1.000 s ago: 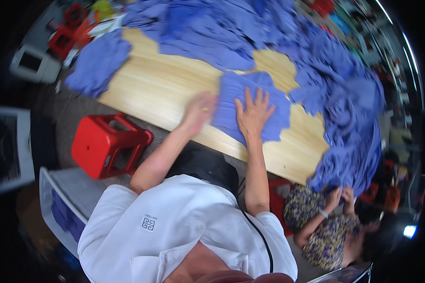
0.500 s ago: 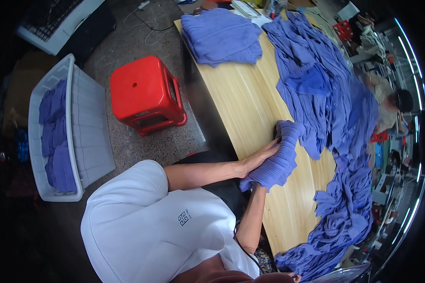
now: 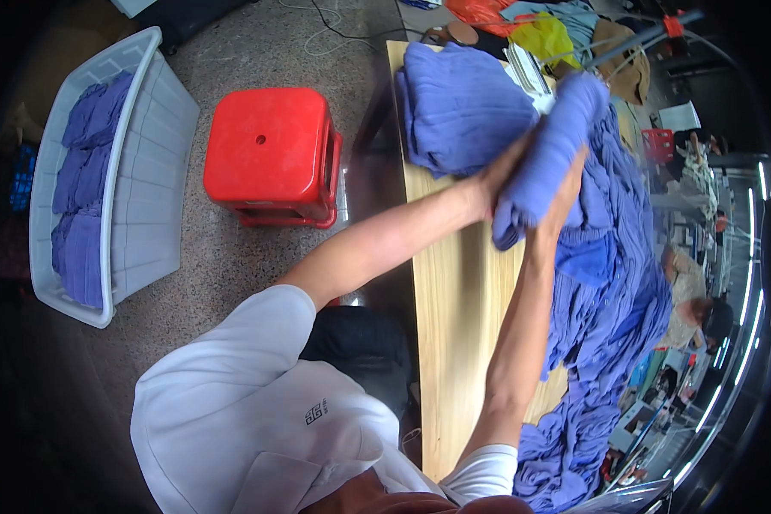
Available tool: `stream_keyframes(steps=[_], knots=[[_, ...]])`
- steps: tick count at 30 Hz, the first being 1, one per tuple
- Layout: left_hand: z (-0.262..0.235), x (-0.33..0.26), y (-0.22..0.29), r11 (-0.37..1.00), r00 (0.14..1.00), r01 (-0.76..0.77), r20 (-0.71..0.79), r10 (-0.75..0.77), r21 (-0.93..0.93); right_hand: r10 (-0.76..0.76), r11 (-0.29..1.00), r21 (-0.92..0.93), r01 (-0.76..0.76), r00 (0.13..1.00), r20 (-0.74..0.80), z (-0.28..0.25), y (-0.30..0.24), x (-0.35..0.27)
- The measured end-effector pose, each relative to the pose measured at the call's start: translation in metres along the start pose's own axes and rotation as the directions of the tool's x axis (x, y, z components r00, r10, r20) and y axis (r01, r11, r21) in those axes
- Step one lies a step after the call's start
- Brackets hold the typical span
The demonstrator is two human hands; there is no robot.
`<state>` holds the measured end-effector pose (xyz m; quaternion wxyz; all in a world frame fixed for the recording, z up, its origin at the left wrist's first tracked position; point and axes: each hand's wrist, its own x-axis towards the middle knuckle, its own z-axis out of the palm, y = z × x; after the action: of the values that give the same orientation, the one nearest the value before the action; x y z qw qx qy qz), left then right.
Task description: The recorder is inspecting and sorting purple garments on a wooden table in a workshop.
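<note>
A ribbed purple knit garment [image 3: 555, 141], folded into a thick bundle, is held up over the table between my two hands. My left hand [image 3: 507, 169] grips its near left side, with the fingers partly hidden and blurred. On its right side my right hand [image 3: 564, 193] is closed against the cloth. Just left of the bundle, a stack of folded purple garments [image 3: 463, 107] lies at the table's far end. A long heap of loose purple garments [image 3: 612, 283] runs along the right side of the table.
The wooden table [image 3: 463, 317] has a bare strip along its left edge. A red plastic stool [image 3: 265, 146] stands on the floor to the left. Beyond it is a grey bin [image 3: 150, 184] of folded purple garments. Another person [image 3: 690, 291] is at the far right.
Both hands have lifted the folded garment off the near part of the table and carried it away from me, beside the stack. The view has shifted too.
</note>
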<state>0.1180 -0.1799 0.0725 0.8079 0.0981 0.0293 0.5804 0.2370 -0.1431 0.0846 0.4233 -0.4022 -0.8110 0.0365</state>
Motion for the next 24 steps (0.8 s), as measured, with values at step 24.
stream_keyframes(steps=[24], knots=[[-0.089, -0.118, -0.003, 0.628, 0.638, -0.319, -0.328, 0.696, 0.71, -0.021, 0.899, -0.374, 0.229, 0.875, 0.484, 0.122, 0.027, 0.053]])
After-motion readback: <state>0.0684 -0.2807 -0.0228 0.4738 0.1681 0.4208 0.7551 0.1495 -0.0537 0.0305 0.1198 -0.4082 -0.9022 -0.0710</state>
